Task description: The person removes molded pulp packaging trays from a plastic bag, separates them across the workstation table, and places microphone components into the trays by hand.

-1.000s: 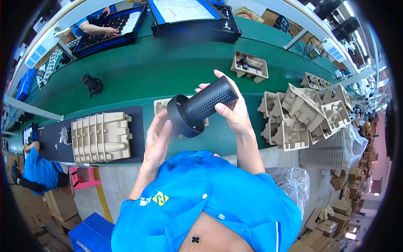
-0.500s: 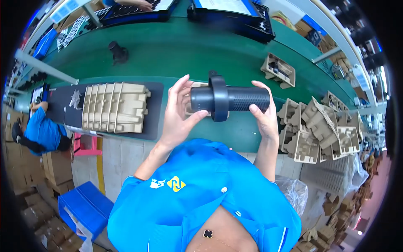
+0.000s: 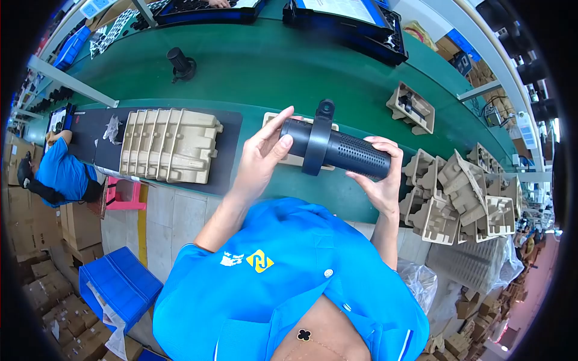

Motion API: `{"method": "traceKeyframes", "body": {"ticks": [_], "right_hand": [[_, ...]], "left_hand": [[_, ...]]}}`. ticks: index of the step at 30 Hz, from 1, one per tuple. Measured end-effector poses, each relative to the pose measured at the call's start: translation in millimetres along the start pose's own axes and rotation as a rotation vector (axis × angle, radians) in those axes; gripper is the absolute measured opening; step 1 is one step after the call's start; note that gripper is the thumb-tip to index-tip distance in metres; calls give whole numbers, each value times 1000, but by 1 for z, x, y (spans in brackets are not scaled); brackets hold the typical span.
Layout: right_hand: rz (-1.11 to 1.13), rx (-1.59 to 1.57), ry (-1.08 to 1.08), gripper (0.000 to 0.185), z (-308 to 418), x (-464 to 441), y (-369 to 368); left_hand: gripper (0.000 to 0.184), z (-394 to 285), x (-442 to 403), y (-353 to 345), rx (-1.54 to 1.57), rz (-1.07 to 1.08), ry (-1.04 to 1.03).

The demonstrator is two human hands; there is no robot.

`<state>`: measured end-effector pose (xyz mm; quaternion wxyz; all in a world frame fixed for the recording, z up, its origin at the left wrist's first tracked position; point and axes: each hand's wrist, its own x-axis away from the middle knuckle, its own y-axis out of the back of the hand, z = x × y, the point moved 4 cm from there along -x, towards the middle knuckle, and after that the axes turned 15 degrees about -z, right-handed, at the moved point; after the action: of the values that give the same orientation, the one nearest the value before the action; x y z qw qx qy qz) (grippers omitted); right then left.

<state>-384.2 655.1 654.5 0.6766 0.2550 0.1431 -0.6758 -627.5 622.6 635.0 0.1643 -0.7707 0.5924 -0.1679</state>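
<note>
A black cylinder with a perforated end and a ring clamp round its middle [image 3: 358,155] is held up between my two hands over the green bench. My left hand [image 3: 257,157] grips its plain end, thumb and fingers on either side. My right hand [image 3: 383,175] grips the perforated end. The cylinder tilts, its right end nearer to me. A mounting lug with a hole stands up from the ring. Behind it lies a beige moulded pulp tray [image 3: 273,115], largely hidden by the cylinder and my left hand.
Stacked ribbed pulp trays [image 3: 168,146] lie on a dark mat at left. More trays [image 3: 460,186] are heaped at right. One tray with black parts [image 3: 412,107] and a black cylindrical part [image 3: 180,65] stand on the bench. A person in blue [image 3: 65,171] works at far left.
The cylinder has turned from nearly level to tilted, its right end lower, and the ring's lug now faces me more. Both hands have shifted their grip along with it. The view has moved slightly.
</note>
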Motion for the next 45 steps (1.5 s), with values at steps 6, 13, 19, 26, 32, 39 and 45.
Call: {"method": "traceKeyframes", "body": {"ticks": [6, 13, 19, 26, 32, 39, 45], "right_hand": [[173, 600, 97, 69, -15, -1, -34], [351, 569, 30, 68, -114, 35, -77], [415, 666, -15, 68, -159, 54, -88], [24, 706, -82, 65, -165, 53, -53], [-431, 978, -462, 60, -234, 124, 36], [-431, 1014, -564, 67, -270, 172, 44], [-752, 754, -633, 62, -298, 126, 54]], "left_hand": [[52, 17, -12, 19, -149, -76, -70], [52, 102, -31, 104, -408, -343, 161], [53, 150, -43, 162, -820, -436, 155], [51, 161, -74, 140, -1292, -164, 116], [32, 151, -130, 93, -1374, -142, -15], [56, 207, -336, -16, -1395, -8, -209], [48, 319, -441, -114, -1523, 147, -207]]}}
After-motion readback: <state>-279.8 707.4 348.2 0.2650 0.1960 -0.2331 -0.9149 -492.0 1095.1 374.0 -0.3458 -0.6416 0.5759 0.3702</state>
